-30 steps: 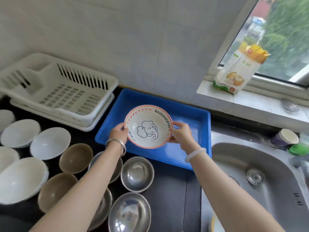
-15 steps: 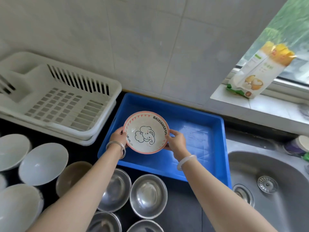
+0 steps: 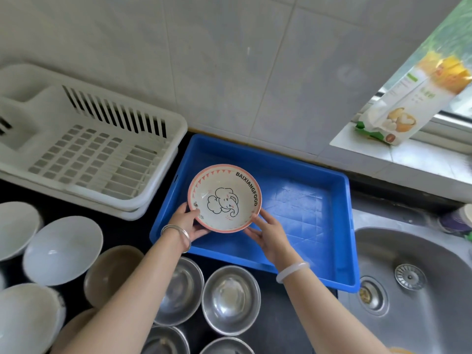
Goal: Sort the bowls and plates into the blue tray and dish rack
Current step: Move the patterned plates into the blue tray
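A pink-rimmed bowl with an elephant drawing is held over the left part of the blue tray. My left hand grips its lower left rim. My right hand holds its lower right rim from beneath with the thumb at the edge. The white dish rack stands to the left of the tray with nothing in it. White bowls, a brown bowl and several steel bowls sit on the dark counter in front.
A steel sink lies to the right of the tray. A food packet leans on the window sill at the upper right. A tiled wall runs behind the rack and tray.
The bowl has moved lower and further over the tray's left part, both hands still on it. My view has shifted left and closer to the counter.
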A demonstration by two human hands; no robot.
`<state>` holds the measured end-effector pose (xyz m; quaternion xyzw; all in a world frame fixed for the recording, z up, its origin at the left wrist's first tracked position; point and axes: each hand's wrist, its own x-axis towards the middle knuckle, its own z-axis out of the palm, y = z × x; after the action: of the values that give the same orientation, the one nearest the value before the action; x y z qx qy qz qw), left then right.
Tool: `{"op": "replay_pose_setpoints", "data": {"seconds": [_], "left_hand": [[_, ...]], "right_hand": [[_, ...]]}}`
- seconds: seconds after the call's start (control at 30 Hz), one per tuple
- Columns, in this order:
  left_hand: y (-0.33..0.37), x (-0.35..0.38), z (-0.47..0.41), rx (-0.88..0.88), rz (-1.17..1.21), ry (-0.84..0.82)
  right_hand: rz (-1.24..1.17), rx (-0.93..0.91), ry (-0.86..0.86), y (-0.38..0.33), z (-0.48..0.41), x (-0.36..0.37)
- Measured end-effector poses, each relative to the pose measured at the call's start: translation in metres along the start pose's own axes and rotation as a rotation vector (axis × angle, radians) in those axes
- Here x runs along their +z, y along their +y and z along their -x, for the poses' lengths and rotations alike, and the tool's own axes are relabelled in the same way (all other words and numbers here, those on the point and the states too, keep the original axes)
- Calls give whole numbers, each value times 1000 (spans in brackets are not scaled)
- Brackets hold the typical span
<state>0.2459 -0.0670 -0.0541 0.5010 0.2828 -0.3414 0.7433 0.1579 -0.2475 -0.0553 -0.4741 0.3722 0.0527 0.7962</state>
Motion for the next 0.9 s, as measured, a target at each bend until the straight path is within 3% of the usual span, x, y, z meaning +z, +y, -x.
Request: {"op": "replay_pose_setpoints", "data": {"seconds": [0.27, 0.9], "left_hand": [[6, 8, -10, 92, 121, 73], [16, 27, -12, 188, 122, 181]], "right_hand": [[-57, -36, 36, -10, -16, 24], [46, -47, 103, -24, -26, 43]]}}
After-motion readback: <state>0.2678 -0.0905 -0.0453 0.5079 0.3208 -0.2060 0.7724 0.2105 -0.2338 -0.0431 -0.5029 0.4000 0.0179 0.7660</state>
